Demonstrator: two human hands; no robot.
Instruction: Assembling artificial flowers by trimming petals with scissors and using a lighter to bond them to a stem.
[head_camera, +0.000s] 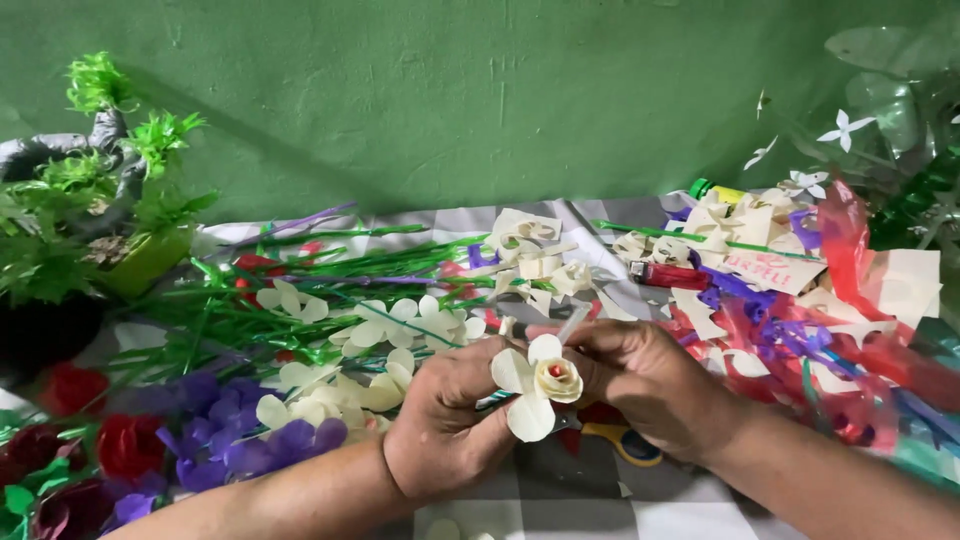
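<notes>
A green wall (450, 90) backs the checked cloth (560, 500), with green stems (330, 265) piled at ten o'clock and red and purple scraps (790, 330) at three. At centre, the left hand (445, 425) and right hand (640, 375) both pinch closed on a cream paper flower (535, 385).

Home craft table (600, 500), paper flowers (300, 400)
</notes>
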